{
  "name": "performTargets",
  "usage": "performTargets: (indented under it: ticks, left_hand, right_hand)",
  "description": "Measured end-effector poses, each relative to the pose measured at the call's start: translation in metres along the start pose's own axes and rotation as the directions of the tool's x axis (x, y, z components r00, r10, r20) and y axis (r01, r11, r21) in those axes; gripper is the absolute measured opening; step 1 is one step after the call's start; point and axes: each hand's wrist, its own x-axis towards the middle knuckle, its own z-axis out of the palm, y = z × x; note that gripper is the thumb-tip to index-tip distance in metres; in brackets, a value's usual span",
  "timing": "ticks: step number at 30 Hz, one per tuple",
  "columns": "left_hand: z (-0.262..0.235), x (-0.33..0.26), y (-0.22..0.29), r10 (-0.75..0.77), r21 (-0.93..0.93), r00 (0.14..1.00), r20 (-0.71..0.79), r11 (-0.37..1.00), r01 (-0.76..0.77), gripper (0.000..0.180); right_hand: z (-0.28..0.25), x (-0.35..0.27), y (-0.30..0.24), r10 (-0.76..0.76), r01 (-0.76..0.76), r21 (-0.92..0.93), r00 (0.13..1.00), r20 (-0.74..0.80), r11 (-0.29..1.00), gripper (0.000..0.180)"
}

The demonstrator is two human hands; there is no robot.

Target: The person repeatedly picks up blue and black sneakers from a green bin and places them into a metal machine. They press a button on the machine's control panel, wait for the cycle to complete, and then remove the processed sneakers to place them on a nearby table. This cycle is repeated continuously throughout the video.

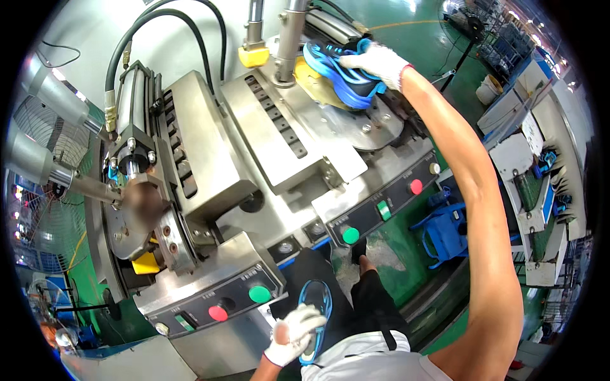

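My right hand (380,63), in a white knitted glove, grips a black and blue sneaker (348,79) by its upper at the far right of the machine. That shoe sits tilted beside a yellow pad (316,81), above a rounded steel plate (346,125). My left hand (293,334), gloved too, is closed over a second sneaker (314,301), dark with a light blue edge, low in front of my lap. The glove hides part of this second shoe, and its fingers are curled against the side.
Steel press machine with hydraulic cylinders (131,98), black hoses (190,32) and yellow pads. Its front panels carry green buttons (350,235) and red buttons (218,313). On the right stand a blue plastic stool (443,236) and a rack (540,184) with shoes. A fan (473,28) stands behind.
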Motion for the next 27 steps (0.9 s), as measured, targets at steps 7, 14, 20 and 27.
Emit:
performTargets:
  ticks: [7,14,20,27]
  left_hand:
    - [-0.006,-0.014,-0.032,-0.024,-0.133,1.0,0.019,0.991,0.027,0.048]
    - [-0.003,-0.008,-0.028,-0.003,-0.082,0.998,-0.056,0.997,-0.002,0.047]
    - [0.014,-0.027,-0.042,0.017,-0.015,0.991,-0.134,1.0,-0.019,0.051]
    - [0.035,-0.013,-0.031,0.081,-0.043,0.99,-0.117,0.995,-0.087,0.035]
  right_hand:
    - [0.113,0.077,0.037,-0.102,0.102,-0.56,0.994,0.031,0.822,0.076]
    - [0.086,0.041,0.036,-0.116,0.086,-0.645,0.993,-0.004,0.759,0.084]
    - [0.117,-0.269,-0.043,-0.278,0.27,0.174,0.96,0.021,0.947,0.057]
    - [0.198,-0.333,0.064,-0.362,0.41,-0.423,0.912,0.193,0.808,0.094]
